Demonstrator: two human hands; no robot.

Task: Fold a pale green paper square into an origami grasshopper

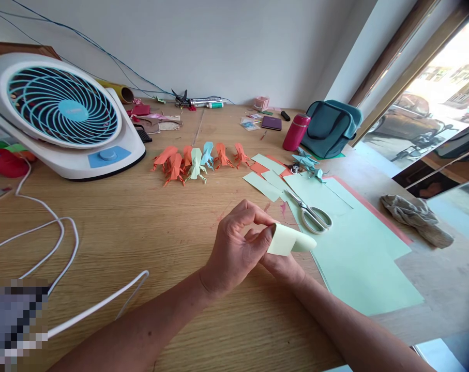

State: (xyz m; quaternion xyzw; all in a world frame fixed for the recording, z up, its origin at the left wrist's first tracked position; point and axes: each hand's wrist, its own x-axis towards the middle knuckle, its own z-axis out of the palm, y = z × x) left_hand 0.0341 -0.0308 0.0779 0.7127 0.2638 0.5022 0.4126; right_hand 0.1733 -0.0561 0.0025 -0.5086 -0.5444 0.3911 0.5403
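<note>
A small piece of pale green paper (286,241), bent over into a curve, is held above the wooden table. My left hand (236,243) pinches its left edge between thumb and fingers. Behind and below the paper is my right hand (283,266), its fingers largely hidden by the paper and the left hand; it seems to hold the sheet from underneath. Scissors with silver handles (314,217) lie just to the right, on large pale green sheets (358,258). Smaller cut green pieces (262,186) are beyond them.
Several folded paper figures (196,164) in orange, green and blue stand mid-table. A white and blue fan (73,111) is at left, its table side crossed by white cables (59,222). A pink bottle (296,132), a teal bag (331,128) and a crumpled cloth (416,219) are at right.
</note>
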